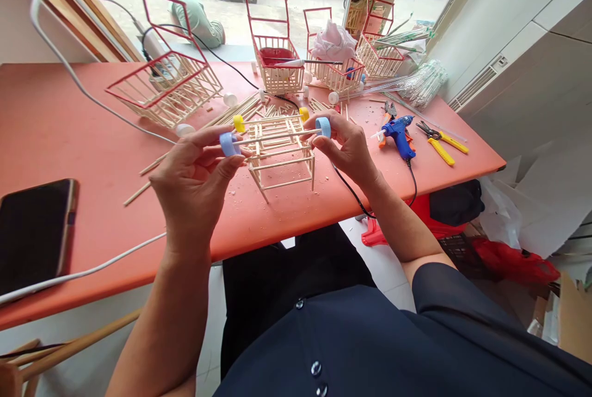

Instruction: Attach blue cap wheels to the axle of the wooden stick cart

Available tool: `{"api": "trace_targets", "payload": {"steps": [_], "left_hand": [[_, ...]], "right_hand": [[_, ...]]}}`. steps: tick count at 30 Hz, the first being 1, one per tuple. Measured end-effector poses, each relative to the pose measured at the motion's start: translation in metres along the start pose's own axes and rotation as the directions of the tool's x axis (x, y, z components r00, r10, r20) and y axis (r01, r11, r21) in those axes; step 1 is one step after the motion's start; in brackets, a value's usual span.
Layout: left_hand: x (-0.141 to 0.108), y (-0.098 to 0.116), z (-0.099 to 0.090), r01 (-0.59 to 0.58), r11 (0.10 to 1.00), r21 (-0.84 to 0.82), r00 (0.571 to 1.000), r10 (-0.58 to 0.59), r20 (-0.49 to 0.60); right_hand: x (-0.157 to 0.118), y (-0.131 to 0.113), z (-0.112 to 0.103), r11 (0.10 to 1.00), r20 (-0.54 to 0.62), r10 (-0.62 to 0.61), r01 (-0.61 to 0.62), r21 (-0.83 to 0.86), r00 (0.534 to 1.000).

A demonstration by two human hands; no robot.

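Note:
Between my hands is a thin wooden stick (277, 136) with a blue bottle cap at each end. My left hand (198, 169) pinches the left blue cap (229, 144) between thumb and fingers. The fingers of my right hand (345, 144) close on the right blue cap (322, 127). Just behind and below the stick, a small frame of wooden sticks (282, 182) stands on the table. At its far side sit two yellow caps, one on the left (238, 123) and one on the right (303, 114).
Stick carts with red handles, such as the left cart (185, 85) and middle cart (277, 76), line the back of the orange table (111, 200). To the right lie a blue glue gun (400, 135) and yellow-handled pliers (441, 141). A phone (37, 230) rests at left.

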State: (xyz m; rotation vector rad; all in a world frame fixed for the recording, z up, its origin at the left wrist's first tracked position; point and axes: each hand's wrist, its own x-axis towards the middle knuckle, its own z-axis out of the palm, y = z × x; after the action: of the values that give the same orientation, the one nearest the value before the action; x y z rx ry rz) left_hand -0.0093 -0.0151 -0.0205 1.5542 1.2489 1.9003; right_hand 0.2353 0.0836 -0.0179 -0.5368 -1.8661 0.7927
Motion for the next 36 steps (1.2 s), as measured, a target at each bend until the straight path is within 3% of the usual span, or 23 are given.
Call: {"api": "trace_targets", "payload": {"steps": [36], "left_hand": [[-0.0002,-0.0003,-0.0007,0.001,1.0,0.01,1.0,-0.001,0.0]], "right_hand": [[-0.0003,-0.0015,0.0006,1.0,0.003,0.014,-0.014,0.001,1.0]]}}
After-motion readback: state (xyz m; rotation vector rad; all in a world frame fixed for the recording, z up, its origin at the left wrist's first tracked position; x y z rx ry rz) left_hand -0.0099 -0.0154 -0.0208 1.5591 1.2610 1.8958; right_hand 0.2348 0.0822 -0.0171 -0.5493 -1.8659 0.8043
